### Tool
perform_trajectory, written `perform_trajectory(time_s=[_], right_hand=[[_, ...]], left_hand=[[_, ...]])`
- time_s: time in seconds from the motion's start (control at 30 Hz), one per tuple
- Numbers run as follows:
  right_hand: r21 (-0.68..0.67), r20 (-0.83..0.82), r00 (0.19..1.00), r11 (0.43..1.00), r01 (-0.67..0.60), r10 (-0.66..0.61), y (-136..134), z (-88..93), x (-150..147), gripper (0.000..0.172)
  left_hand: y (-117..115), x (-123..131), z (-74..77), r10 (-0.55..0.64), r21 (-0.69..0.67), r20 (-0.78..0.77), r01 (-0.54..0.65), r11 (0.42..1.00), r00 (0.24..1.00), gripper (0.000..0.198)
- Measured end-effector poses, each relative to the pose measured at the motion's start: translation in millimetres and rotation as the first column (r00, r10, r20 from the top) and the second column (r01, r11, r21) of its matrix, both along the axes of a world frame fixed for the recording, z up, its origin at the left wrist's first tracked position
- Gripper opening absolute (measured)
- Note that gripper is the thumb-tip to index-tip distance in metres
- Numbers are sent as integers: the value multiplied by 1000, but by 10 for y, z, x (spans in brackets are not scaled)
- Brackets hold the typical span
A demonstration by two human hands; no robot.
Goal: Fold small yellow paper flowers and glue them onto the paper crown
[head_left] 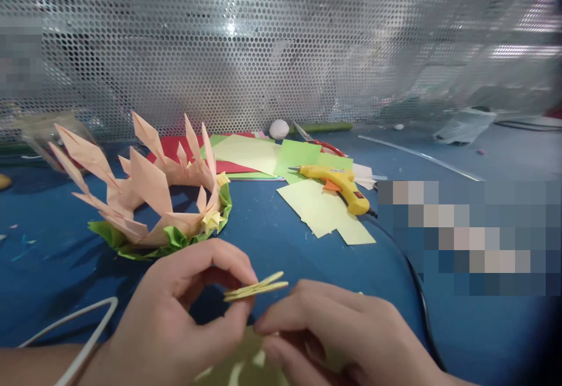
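Between thumb and index finger, my left hand pinches a narrow folded strip of pale yellow paper, its layers fanning apart at the right end. Close beside it, my right hand has its fingers curled in; what they hold, if anything, is hidden. Under both hands lies pale yellow paper at the bottom edge. Beyond my left hand stands a ring-shaped paper crown with peach pointed petals, green folded leaves and small yellow folded flowers.
A yellow glue gun rests on pale yellow sheets, its black cord running down the right. Red-handled scissors, a white ball and red sheets lie behind. A perforated metal screen closes off the back. A white cord crosses my left wrist.
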State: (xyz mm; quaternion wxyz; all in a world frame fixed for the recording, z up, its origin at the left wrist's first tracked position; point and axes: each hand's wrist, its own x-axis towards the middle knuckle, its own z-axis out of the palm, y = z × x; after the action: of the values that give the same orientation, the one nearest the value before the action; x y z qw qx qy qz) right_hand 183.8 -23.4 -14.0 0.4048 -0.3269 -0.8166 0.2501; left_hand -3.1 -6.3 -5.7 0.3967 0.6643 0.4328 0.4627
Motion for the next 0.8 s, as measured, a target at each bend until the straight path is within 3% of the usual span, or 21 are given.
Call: perform_trajectory(time_s=[0.07,0.27,0.4,0.57,0.8], right_hand=[[-70,0,1000,997,-13,13,32,41,3,13],[-314,17,1000,949,-9,15,41,76,22,18],[-425,-1,1000,905,-2,2,32,77,13,22],[-420,-3,1000,907,10,-13,19,65,4,27],[-407,53,999,913,30,-9,4,63,23,22]], left_hand=[[36,-35,8,-62,26,-19,63,998,998,30],[16,-28,33,-90,54,-77,94,994,993,30],[-14,-41,31,-154,-6,-75,154,988,985,32],[42,-62,53,-254,-135,16,253,958,967,17],[127,-4,63,-220,-222,95,236,946,971,16]])
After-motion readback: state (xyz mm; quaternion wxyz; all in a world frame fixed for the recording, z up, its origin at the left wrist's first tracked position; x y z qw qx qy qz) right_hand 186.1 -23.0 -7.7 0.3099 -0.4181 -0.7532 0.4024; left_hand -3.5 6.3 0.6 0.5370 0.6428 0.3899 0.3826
